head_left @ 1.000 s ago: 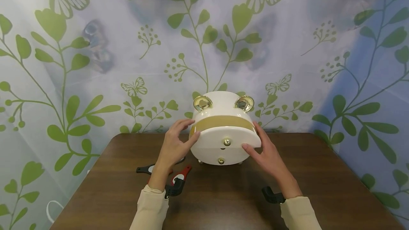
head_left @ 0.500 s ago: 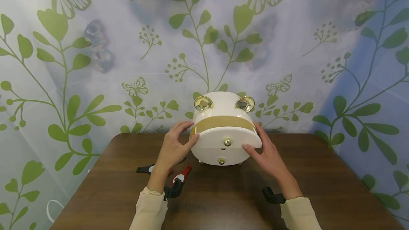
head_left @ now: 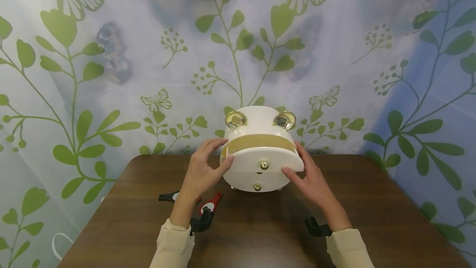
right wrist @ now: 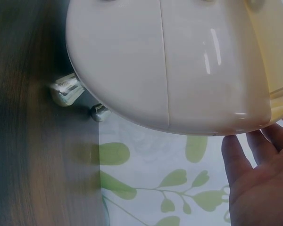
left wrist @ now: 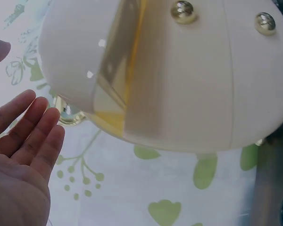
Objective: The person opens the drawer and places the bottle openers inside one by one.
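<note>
A glossy white rounded drawer box point(head_left: 256, 119) with gold ear-like discs and small gold feet stands on the table. Its upper drawer point(head_left: 245, 158), with a gold knob point(head_left: 264, 165), is pulled out, and a yellowish gap shows above the front. The lower drawer point(head_left: 245, 182) is closed. My right hand point(head_left: 316, 183) holds the upper drawer's right corner, thumb on the front and fingers along the side. My left hand point(head_left: 201, 173) is at the box's left side, thumb tip overlapping the drawer's edge; its fingers point(left wrist: 35, 127) are extended and apart from the box in the left wrist view.
A red-handled tool point(head_left: 215, 199) with a white oval and a black-handled one point(head_left: 168, 197) lie left of the box, partly behind my left wrist. The brown wooden table point(head_left: 260, 235) ends at a leaf-and-butterfly patterned curtain point(head_left: 178, 53). A white cord point(head_left: 55, 245) hangs at lower left.
My left thumb and fingers shift very slightly to the right at the drawer's edge. The right hand, the drawer and the box keep their places; the view only wobbles a little.
</note>
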`<state>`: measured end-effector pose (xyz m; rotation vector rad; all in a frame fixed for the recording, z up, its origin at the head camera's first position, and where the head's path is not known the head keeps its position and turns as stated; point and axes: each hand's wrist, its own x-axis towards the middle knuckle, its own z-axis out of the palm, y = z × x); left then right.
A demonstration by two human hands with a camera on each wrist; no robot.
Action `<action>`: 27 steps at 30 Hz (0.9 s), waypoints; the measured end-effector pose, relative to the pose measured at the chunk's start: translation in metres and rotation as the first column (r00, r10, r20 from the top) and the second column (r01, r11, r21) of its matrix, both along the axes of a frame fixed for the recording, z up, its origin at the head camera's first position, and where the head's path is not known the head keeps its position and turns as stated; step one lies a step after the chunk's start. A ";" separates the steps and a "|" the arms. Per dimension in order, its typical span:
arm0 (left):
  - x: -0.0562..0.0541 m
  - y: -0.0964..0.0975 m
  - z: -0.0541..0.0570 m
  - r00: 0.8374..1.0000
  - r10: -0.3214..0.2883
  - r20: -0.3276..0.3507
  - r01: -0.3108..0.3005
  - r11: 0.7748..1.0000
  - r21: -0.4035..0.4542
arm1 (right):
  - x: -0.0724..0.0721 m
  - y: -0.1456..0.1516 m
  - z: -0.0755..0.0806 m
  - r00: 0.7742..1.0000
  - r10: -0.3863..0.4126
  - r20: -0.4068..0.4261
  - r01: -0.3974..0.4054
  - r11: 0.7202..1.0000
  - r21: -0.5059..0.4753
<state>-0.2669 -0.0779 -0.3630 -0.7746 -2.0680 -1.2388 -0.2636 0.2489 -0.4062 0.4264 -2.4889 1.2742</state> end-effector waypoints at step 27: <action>0.035 0.039 0.016 0.985 -0.104 -0.140 0.102 0.995 -0.024 | -0.002 0.000 -0.001 1.000 -0.014 -0.014 0.014 1.000 0.019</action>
